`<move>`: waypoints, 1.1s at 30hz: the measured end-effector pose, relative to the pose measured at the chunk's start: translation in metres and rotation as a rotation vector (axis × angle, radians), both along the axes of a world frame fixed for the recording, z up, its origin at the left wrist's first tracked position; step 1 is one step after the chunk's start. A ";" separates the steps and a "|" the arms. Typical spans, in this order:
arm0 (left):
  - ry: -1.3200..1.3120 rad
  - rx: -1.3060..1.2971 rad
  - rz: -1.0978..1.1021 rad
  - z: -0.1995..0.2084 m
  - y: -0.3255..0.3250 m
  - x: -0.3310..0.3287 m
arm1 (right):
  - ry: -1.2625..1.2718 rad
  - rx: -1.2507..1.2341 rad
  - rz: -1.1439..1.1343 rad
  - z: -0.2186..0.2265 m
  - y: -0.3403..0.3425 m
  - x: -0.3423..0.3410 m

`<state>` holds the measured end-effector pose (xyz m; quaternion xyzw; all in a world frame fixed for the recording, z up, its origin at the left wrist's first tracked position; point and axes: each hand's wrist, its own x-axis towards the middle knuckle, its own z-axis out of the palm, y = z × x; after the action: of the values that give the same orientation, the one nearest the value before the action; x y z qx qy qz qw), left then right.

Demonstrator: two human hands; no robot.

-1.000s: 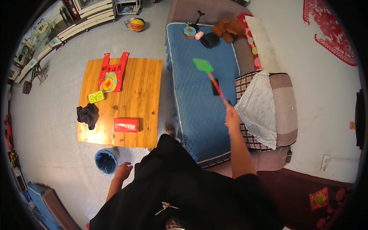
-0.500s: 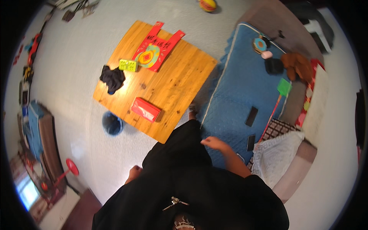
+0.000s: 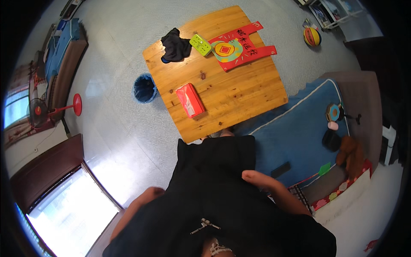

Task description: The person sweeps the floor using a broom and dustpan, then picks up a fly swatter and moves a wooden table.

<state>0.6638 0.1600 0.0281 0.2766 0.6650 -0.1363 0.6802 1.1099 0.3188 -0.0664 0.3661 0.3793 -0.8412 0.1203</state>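
Observation:
My left hand (image 3: 153, 193) hangs at the left side of my black clothing, its fingers hidden against the cloth. On the other side, my right hand (image 3: 256, 177) is raised beside the clothing, near the sofa edge. Its outline is rounded and slightly blurred, so the fingers cannot be made out. No object shows in either hand. Ahead stands a wooden table (image 3: 239, 92). On it lie a red box-shaped pack (image 3: 191, 100), a bunched black cloth (image 3: 176, 46), a yellow-green box (image 3: 201, 45) and a flat red bag (image 3: 237, 47) with a round gold-and-green print.
A blue-lined bin (image 3: 145, 88) stands left of the table. The sofa with a blue cover (image 3: 291, 128) runs along the right, holding a dark phone (image 3: 281, 169) and a brown plush item (image 3: 352, 156). A ball (image 3: 312, 37) lies far right; a red-based fan (image 3: 77, 105) is left.
My view has turned to the right, and the table has shifted up and right in it. Both hands stay empty-looking at my sides. The things on the table keep their places.

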 end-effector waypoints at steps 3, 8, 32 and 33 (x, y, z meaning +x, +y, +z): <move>-0.160 -0.029 0.120 -0.010 -0.023 -0.002 | -0.186 -0.033 0.241 -0.007 0.013 -0.016; -0.542 -0.172 0.379 -0.112 -0.084 0.023 | -0.081 0.167 0.641 -0.095 -0.025 -0.013; 0.673 1.145 0.940 -0.410 0.105 0.035 | -1.120 1.598 -0.188 -0.268 0.276 0.078; 0.649 1.154 0.912 -0.413 0.104 0.034 | -1.138 1.577 -0.173 -0.266 0.275 0.076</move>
<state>0.6977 0.2643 -0.3844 0.2322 0.8427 0.4464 0.1913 1.1858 0.5942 -0.3326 0.7195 0.6905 -0.0494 -0.0561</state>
